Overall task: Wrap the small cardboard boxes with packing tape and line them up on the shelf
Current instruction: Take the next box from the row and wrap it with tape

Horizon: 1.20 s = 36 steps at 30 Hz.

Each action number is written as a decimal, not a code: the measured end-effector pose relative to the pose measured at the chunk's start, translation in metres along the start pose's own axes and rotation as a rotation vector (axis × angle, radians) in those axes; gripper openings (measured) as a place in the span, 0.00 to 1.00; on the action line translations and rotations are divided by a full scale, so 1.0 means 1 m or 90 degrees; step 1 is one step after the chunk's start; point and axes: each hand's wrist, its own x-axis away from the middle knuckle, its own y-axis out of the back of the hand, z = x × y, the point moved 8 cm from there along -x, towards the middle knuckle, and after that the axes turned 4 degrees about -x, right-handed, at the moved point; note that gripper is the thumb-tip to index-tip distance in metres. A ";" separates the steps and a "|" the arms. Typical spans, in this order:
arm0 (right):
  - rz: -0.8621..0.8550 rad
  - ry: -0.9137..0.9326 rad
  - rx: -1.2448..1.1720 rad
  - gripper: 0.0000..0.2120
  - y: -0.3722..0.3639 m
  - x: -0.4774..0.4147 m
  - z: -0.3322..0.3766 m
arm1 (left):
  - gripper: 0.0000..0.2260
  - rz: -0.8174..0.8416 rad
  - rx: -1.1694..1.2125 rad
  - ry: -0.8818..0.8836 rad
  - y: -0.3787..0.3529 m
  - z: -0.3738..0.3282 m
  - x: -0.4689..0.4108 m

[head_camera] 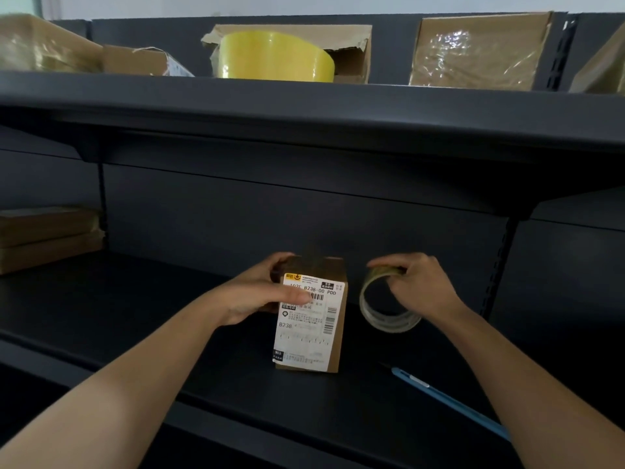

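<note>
The dark metal lower shelf (135, 316) lies open on its left, between the stacked flat brown boxes (47, 238) far left and the labelled brown cardboard box (311, 333) at centre. To the right, the clear tape roll (389, 321) and the blue-handled knife (439, 397) take up room. The dark upper shelf (304, 106) limits headroom.

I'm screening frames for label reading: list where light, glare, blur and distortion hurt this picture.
Head view: dim beneath the upper shelf, the lower shelf nearly black; glare on the upper-right taped box; the label on the small box soft, only large print like B238 legible; wide-angle bends the shelf edges; the yellow tape roll blurred.
</note>
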 end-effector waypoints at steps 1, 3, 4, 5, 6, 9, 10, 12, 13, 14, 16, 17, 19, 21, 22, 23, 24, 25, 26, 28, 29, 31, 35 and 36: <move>0.004 0.000 0.002 0.21 -0.003 0.002 -0.002 | 0.52 0.004 0.001 0.002 0.000 0.001 -0.001; 0.014 0.000 0.015 0.21 -0.010 0.005 -0.005 | 0.54 0.010 0.004 0.006 -0.001 0.001 -0.002; 0.021 0.001 0.021 0.21 -0.013 0.007 -0.005 | 0.55 0.010 0.003 0.008 -0.002 0.001 -0.003; 0.029 0.001 0.028 0.22 -0.018 0.009 -0.005 | 0.56 0.009 0.001 0.012 -0.002 0.001 -0.004; 0.039 0.001 0.034 0.22 -0.022 0.011 -0.004 | 0.57 0.009 -0.004 0.020 -0.002 0.001 -0.005; 0.066 0.022 0.083 0.21 -0.033 0.015 0.003 | 0.56 0.035 -0.066 0.054 -0.004 -0.002 -0.004; 0.068 0.034 0.117 0.20 -0.034 0.015 0.007 | 0.53 0.053 -0.113 0.067 -0.005 -0.006 -0.002; 0.064 0.059 0.210 0.18 -0.033 0.015 0.016 | 0.48 0.085 -0.267 0.104 -0.004 -0.019 -0.001; 0.061 0.071 0.248 0.18 -0.033 0.015 0.020 | 0.47 0.093 -0.388 0.122 -0.002 -0.026 -0.002; 0.061 0.078 0.273 0.17 -0.032 0.014 0.024 | 0.47 0.097 -0.530 0.127 -0.001 -0.035 -0.003; 0.066 0.084 0.296 0.17 -0.033 0.014 0.030 | 0.50 0.115 -0.744 0.099 -0.010 -0.054 -0.006; 0.069 0.086 0.299 0.17 -0.035 0.014 0.032 | 0.51 0.128 -0.787 0.079 -0.019 -0.061 -0.009; 0.073 0.089 0.296 0.18 -0.038 0.015 0.034 | 0.52 0.154 -0.791 0.050 -0.036 -0.072 -0.014; 0.075 0.088 0.289 0.18 -0.039 0.015 0.033 | 0.51 0.163 -0.752 0.057 -0.043 -0.076 -0.020; 0.077 0.085 0.281 0.18 -0.039 0.015 0.032 | 0.51 0.163 -0.739 0.060 -0.042 -0.076 -0.023; 0.077 0.082 0.267 0.18 -0.038 0.015 0.030 | 0.50 0.159 -0.732 0.057 -0.041 -0.077 -0.026; 0.078 0.076 0.246 0.18 -0.038 0.016 0.027 | 0.49 0.154 -0.729 0.051 -0.040 -0.078 -0.027; 0.076 0.071 0.219 0.18 -0.037 0.016 0.025 | 0.49 0.148 -0.723 0.045 -0.039 -0.079 -0.027; 0.071 0.066 0.189 0.19 -0.035 0.016 0.023 | 0.49 0.144 -0.713 0.040 -0.037 -0.079 -0.027; 0.054 0.063 0.144 0.21 -0.030 0.016 0.020 | 0.48 0.133 -0.675 0.024 -0.036 -0.082 -0.024; 0.048 0.064 0.134 0.21 -0.029 0.016 0.020 | 0.48 0.128 -0.656 0.015 -0.035 -0.083 -0.023; 0.052 0.069 0.140 0.20 -0.028 0.015 0.021 | 0.47 0.120 -0.650 -0.002 -0.036 -0.081 -0.020; 0.074 0.068 0.205 0.18 -0.034 0.016 0.023 | 0.43 0.090 -0.816 -0.001 -0.039 -0.061 -0.010; 0.074 0.072 0.209 0.19 -0.036 0.017 0.023 | 0.43 0.064 -0.840 0.000 -0.037 -0.058 -0.009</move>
